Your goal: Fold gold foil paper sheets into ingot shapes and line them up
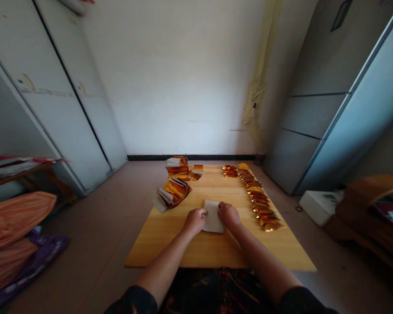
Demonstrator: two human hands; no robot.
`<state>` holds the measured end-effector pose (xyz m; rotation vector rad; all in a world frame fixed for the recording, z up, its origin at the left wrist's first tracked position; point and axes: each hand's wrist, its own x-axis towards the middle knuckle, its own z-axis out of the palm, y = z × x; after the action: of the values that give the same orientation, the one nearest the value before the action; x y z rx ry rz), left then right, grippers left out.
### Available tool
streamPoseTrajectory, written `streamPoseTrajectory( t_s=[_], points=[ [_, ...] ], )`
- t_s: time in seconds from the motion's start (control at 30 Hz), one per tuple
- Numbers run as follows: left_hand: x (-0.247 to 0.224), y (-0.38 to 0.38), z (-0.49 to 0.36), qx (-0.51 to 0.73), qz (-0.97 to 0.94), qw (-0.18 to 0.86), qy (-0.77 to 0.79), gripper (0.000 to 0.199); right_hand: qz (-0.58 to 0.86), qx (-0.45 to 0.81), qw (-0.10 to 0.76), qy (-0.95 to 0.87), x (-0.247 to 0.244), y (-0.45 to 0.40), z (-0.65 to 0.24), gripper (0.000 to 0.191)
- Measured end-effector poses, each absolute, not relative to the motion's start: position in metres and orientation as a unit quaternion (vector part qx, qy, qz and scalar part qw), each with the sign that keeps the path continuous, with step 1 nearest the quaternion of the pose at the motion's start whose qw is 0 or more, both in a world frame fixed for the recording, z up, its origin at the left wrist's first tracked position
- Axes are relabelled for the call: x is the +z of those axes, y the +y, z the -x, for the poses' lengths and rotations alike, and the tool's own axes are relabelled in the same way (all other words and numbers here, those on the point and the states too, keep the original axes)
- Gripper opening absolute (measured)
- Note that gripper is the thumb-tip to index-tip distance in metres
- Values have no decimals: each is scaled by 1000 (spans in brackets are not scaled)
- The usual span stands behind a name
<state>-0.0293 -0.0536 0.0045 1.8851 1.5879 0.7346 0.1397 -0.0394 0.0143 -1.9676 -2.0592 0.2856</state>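
A small white paper sheet point(213, 221) lies on the yellow wooden table point(209, 248), held between my two hands. My left hand point(194, 220) pinches its left edge, and my right hand point(229, 215) presses on its upper right corner. Left of them sit loose stacks of gold-foil paper with white backing point(173, 192) point(177, 168). Along the table's right side runs a long overlapping row of folded gold-foil pieces point(258, 199). Neither hand touches the foil.
A tall white wardrobe point(62, 96) stands at the left and a grey-blue refrigerator point(327, 100) at the right. Orange cloth point(13, 231) and a purple bag point(36, 270) lie low on the left. A white box point(319, 207) and a wooden chair point(363, 213) stand on the right.
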Motion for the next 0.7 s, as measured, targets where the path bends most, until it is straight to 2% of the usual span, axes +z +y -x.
streamPoseTrajectory(
  t_s=[0.17, 0.33, 0.4, 0.53, 0.6, 0.7],
  points=[
    [14, -64, 43, 220, -782, 307, 496, 63, 668, 84, 105, -731, 20, -45, -142, 25],
    [9, -72, 49, 228, -833, 268, 428, 72, 662, 116, 96, -735, 31, -45, -146, 25],
    [5, -74, 47, 246, -833, 225, 442, 64, 660, 121, 94, -735, 34, -45, -147, 26],
    [2, -79, 41, 274, -822, 153, 476, 34, 658, 104, 109, -737, 29, -47, -149, 27],
    [2, -81, 40, 282, -824, 131, 473, 23, 640, 112, 155, -744, 23, -47, -155, 28],
    [0, -79, 40, 293, -832, 119, 456, 17, 549, 187, 284, -764, 13, -50, -173, 37]
  ],
)
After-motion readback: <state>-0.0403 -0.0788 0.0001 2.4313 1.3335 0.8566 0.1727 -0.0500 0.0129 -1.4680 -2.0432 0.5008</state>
